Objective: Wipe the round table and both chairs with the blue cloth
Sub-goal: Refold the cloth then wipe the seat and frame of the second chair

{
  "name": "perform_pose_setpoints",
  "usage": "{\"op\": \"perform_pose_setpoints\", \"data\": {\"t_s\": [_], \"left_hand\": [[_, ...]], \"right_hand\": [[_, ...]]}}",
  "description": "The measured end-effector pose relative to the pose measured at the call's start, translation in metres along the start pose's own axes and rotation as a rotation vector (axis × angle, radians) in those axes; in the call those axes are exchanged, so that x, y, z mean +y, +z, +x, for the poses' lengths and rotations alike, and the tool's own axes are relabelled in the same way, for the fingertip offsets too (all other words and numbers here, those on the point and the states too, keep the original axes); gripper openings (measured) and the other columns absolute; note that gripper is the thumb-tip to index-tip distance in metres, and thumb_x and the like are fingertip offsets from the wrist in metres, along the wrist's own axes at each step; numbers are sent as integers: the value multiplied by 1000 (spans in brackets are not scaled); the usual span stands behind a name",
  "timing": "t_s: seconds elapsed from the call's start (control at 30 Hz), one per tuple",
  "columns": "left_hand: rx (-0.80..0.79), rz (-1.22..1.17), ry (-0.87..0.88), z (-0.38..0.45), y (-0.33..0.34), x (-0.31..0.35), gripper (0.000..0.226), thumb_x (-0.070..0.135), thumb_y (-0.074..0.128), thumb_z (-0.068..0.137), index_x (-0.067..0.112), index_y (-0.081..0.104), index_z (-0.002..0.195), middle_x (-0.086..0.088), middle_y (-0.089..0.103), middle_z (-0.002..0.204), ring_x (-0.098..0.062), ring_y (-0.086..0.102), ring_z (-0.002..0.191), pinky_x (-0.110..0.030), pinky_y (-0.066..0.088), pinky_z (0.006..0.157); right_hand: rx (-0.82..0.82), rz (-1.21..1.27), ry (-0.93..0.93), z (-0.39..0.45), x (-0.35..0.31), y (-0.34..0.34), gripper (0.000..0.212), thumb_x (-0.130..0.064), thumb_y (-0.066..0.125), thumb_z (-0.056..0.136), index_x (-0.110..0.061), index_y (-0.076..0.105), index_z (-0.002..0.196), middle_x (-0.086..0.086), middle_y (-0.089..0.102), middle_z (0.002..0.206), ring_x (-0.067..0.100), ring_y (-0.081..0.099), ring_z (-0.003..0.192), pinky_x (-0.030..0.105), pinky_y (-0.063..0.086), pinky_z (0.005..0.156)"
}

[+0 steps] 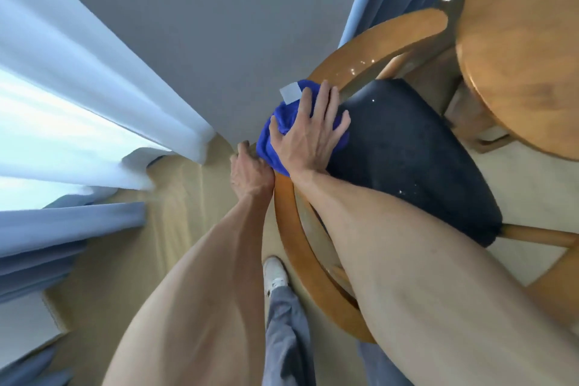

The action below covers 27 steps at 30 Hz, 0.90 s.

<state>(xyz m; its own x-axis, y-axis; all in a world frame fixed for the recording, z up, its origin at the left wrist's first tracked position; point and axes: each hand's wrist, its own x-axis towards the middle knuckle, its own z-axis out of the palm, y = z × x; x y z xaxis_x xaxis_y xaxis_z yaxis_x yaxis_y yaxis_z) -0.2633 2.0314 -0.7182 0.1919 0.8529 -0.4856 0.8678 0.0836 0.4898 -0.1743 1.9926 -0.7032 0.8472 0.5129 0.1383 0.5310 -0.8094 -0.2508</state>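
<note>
Pale curtains [78, 97] hang by a grey wall above a tan floor; the round wooden surface [526, 50] stands at upper right. The blue cloth [275, 135], bunched with a white tag, lies on the chair [407, 150] backrest. The right hand [308, 131] presses it, fingers spread; the left hand [250, 172] grips the curved rail.

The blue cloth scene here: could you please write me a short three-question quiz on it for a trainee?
1. True or false: the right hand presses the blue cloth with spread fingers.
2. What does the left hand hold? A) the round table B) the chair's curved wooden back rail C) the curtain
3. What colour is the chair seat?

Key: 1 true; 2 B; 3 dark, near black.
</note>
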Motion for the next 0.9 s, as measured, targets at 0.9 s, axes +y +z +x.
{"op": "perform_pose_setpoints", "data": {"t_s": [0.9], "left_hand": [[323, 160, -371, -8, 41, 114, 63, 43, 16, 95, 7, 68, 97, -20, 66, 101, -36, 56, 85, -42, 43, 79]], "right_hand": [[92, -56, 9, 221, 184, -19, 31, -44, 44, 96, -29, 65, 114, -2, 59, 131, 28, 49, 125, 55, 28, 103]]}}
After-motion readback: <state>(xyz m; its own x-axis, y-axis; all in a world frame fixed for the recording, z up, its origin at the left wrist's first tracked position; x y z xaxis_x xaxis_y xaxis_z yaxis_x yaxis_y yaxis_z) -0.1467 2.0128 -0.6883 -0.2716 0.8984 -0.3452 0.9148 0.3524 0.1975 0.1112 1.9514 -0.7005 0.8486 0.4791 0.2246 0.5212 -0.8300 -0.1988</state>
